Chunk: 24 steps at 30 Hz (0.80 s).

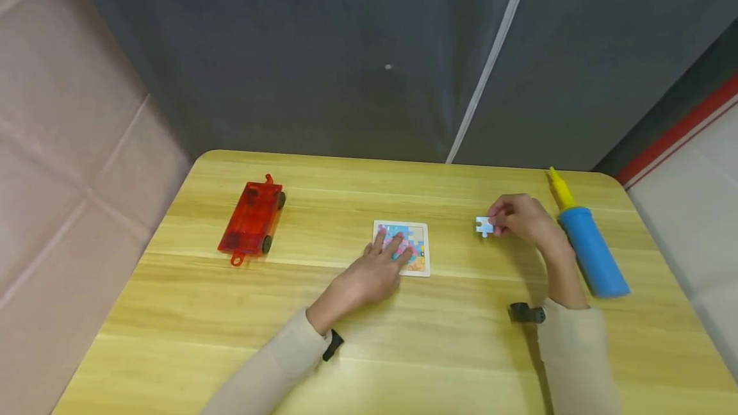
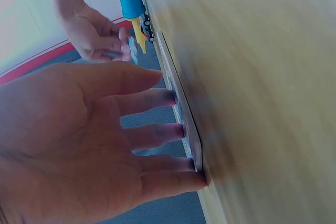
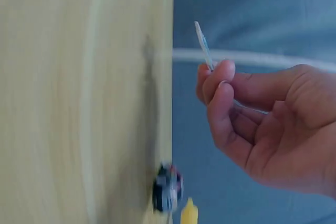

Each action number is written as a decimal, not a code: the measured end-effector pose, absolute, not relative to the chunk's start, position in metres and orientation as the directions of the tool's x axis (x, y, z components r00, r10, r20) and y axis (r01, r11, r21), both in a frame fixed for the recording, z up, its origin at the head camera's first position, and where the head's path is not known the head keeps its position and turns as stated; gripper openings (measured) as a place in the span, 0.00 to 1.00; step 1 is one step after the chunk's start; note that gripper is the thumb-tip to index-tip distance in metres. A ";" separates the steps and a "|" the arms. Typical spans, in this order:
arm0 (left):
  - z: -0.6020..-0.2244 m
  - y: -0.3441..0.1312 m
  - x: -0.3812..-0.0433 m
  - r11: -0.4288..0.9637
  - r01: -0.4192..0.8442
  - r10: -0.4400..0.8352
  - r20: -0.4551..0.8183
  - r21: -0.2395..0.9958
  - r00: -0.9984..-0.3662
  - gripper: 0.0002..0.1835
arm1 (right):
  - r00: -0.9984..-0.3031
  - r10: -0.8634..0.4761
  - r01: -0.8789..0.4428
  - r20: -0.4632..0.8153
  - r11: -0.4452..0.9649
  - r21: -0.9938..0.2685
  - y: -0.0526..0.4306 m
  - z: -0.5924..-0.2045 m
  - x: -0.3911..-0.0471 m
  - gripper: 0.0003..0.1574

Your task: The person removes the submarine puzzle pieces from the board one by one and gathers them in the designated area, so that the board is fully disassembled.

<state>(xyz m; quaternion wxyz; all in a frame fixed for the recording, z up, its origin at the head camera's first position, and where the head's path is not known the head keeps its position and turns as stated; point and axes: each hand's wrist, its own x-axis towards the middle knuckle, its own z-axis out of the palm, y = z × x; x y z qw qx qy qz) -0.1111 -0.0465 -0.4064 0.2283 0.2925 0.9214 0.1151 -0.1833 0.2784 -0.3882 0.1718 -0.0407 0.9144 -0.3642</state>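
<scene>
A small jigsaw puzzle [image 1: 412, 232] in a square white-edged tray lies near the middle of the table, with an unfilled patch toward its upper right. My left hand [image 1: 373, 272] rests on it with spread, mostly straight fingers; in the left wrist view the fingertips [image 2: 176, 132] touch its face and the little finger reaches the table beside its edge. To the right, my right hand [image 1: 521, 219] pinches a light-blue puzzle piece [image 1: 483, 227] between thumb and fingers. The right wrist view shows that piece [image 3: 203, 44] edge-on, held above the table.
A red see-through toy wagon [image 1: 251, 219] with dark wheels stands at the left. At the right lies a blue hand pump [image 1: 594, 252] with a yellow nozzle. A small toy car [image 3: 168, 187] shows near the nozzle in both wrist views. A dark curtain [image 1: 317, 63] hangs behind the table.
</scene>
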 end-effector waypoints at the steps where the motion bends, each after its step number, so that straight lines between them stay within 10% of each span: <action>1: -0.406 -0.047 -0.111 0.803 0.486 0.591 -0.351 0.346 -0.726 0.31 | -0.936 -0.199 0.054 -0.292 0.734 -0.677 0.285 -0.388 -0.183 0.08; 24: -0.407 -0.047 -0.111 0.809 0.475 0.582 -0.357 0.346 -0.731 0.32 | -0.900 -0.198 0.079 -0.388 0.802 -0.592 0.299 -0.405 -0.185 0.03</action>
